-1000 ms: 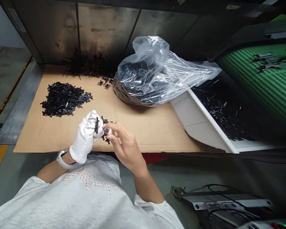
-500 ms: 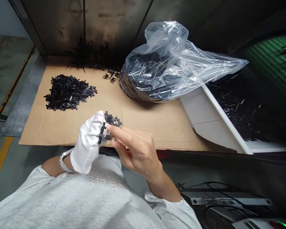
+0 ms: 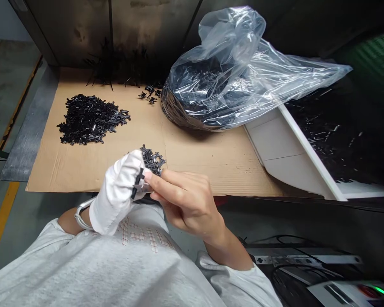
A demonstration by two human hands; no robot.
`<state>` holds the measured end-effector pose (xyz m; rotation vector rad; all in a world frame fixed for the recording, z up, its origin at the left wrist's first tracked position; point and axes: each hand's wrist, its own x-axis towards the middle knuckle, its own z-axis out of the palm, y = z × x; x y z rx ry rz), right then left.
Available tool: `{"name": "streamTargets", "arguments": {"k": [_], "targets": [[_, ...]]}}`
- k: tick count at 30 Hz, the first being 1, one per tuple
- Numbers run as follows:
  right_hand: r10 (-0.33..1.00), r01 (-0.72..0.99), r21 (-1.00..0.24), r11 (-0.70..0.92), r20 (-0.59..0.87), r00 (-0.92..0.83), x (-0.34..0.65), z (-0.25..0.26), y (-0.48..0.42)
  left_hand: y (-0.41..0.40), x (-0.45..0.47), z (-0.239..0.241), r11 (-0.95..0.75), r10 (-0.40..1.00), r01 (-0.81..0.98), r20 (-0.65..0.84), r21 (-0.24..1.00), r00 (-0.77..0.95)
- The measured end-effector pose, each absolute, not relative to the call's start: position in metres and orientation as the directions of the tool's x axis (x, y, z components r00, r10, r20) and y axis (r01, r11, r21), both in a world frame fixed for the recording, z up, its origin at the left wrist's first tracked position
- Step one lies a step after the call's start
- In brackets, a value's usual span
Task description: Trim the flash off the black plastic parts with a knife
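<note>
My left hand (image 3: 117, 192), in a white glove, is closed around a small black plastic part (image 3: 138, 182) held upright at the near edge of the cardboard sheet (image 3: 205, 160). My bare right hand (image 3: 182, 198) pinches a small metal blade-like tool (image 3: 144, 186) against that part. Just beyond my fingers lies a small cluster of black parts (image 3: 152, 158). A bigger heap of black parts (image 3: 88, 118) sits at the left of the cardboard.
A clear plastic bag (image 3: 230, 76) full of black parts rests at the back right of the cardboard. A white tray (image 3: 294, 153) with loose black parts stands to the right. More black sprues (image 3: 121, 70) lie against the dark back wall. Cables and a metal bar (image 3: 304, 260) lie lower right.
Both hands have drawn a little nearer to my body and stayed together on the part. The camera has tilted, shifting the bag and tray up and right in view.
</note>
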<state>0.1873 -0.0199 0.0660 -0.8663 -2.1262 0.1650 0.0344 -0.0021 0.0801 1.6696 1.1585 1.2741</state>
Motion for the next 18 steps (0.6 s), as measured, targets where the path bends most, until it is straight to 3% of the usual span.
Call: {"name": "streamTargets", "arguments": {"k": [4, 10, 14, 18], "targets": [[0.626, 0.528, -0.384, 0.758, 0.655, -0.423, 0.186, 0.064, -0.019, -0.007, 0.03, 0.07, -0.291, 0.952, 0.138, 0.272, 0.947, 0.14], [0.624, 0.504, -0.402, 0.764, 0.657, -0.422, 0.183, 0.062, -0.017, -0.01, 0.025, 0.061, -0.399, 0.917, 0.269, 0.376, 0.877, 0.135], [0.627, 0.501, -0.408, 0.763, 0.657, -0.418, 0.181, 0.06, -0.016, -0.011, 0.027, 0.065, -0.384, 0.923, 0.268, 0.366, 0.884, 0.115], [0.632, 0.503, -0.411, 0.76, 0.647, -0.425, 0.182, 0.059, -0.014, -0.011, 0.027, 0.06, -0.529, 0.843, 0.385, 0.521, 0.756, 0.134]]}}
